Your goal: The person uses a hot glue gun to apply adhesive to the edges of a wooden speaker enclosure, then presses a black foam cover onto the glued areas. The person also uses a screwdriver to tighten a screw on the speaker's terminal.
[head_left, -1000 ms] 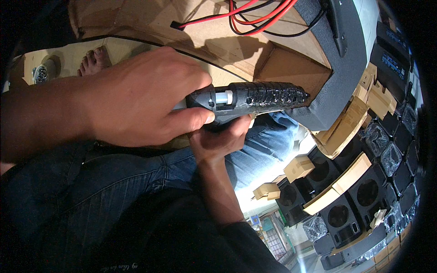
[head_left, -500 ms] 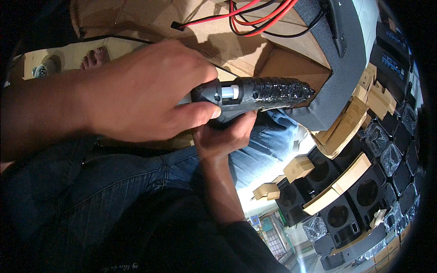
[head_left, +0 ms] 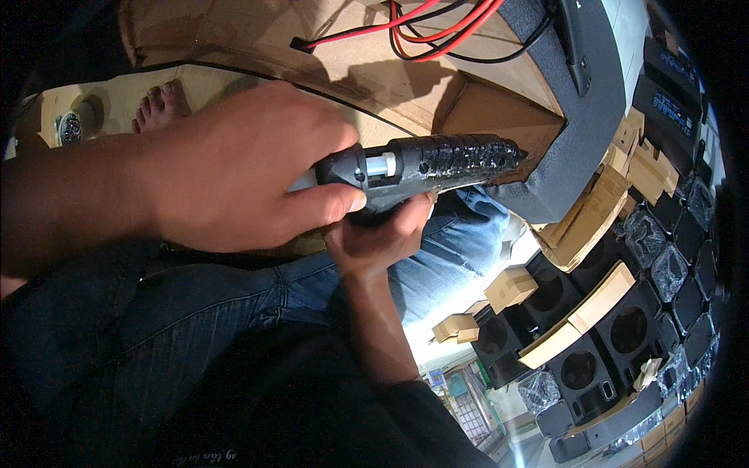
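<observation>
A black glue gun [head_left: 460,160] lies level across the view, its glossy, dark-wrapped front pointing right. Through a slot in its body shows a pale glue stick [head_left: 379,166]. My left hand [head_left: 242,168] is closed round the rear of the gun, thumb and forefinger against its back end. From below, my right hand [head_left: 374,243] is wrapped round the grip, which its fingers mostly hide. Behind the gun stands an open wooden cabinet [head_left: 499,109] with a black textured rim. The nozzle is in front of the cabinet's inner corner; whether it touches cannot be made out.
Red and black wires [head_left: 468,35] with a small connector hang over the cabinet. My jeans-clad leg [head_left: 460,234] is beneath the gun. Speaker cabinets [head_left: 581,370], cardboard pieces [head_left: 581,316] and plastic-wrapped items [head_left: 671,269] crowd the floor at right. A bare foot [head_left: 162,105] shows at upper left.
Both hands and the glue gun have shifted slightly left, drawing the nozzle back a little from the cabinet rim. The grip looks the same.
</observation>
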`<state>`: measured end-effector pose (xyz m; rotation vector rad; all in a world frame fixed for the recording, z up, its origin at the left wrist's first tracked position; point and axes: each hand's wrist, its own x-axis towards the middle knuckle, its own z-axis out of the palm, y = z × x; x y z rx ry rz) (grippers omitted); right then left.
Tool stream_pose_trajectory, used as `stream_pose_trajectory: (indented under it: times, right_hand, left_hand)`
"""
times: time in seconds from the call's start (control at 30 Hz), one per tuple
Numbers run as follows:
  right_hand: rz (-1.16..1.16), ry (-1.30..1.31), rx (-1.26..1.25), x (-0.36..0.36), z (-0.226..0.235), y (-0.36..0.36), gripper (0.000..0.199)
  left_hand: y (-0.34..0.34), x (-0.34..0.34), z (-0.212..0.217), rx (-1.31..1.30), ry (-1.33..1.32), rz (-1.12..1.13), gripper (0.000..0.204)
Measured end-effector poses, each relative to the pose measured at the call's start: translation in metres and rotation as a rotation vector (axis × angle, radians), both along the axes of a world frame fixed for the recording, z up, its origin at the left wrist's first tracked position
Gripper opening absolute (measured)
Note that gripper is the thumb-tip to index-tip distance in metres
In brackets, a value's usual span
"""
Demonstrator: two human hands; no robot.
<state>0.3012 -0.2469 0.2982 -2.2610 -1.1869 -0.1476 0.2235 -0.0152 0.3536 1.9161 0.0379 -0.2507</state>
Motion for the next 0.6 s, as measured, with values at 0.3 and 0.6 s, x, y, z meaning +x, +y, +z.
stream_pose_trajectory:
  times: [0.3,0.6]
  right_hand:
    - [0.004,-0.032,-0.004,0.0,0.0,-0.002,0.092]
    - [-0.04,0.025,0.038,0.005,0.005,0.012,0.073]
  left_hand:
    - [-0.005,0.0,0.0,0.035,-0.028,0.022,0.029]
    - [-0.003,0.004,0.001,0.057,-0.07,0.048,0.031]
